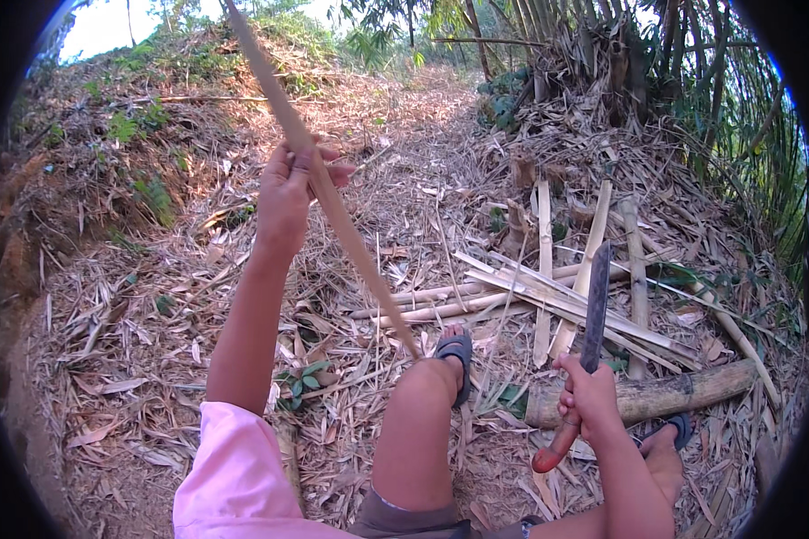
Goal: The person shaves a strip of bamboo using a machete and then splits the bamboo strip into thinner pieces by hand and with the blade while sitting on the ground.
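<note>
My left hand (289,187) is raised and pinches a long flat bamboo strip (355,247) between thumb and fingers. The strip slants from the top of the view down to my bent knee; its upper end runs out of the picture. Low on the right, my right hand (590,395) is wrapped round the handle of a machete (595,310). Its dark blade points up and away from me, and the handle's reddish curved end shows below my fist. Behind the blade, several split bamboo strips (548,292) lie crossed in a pile, apart from the left hand's strip.
A thick bamboo log (647,393) lies by my sandalled right foot (665,445). My left foot (457,355) stands near the pile. Dry leaves (171,359) cover the ground. A bamboo clump (616,63) rises at the far right, and an earth bank (72,193) slopes up on the left.
</note>
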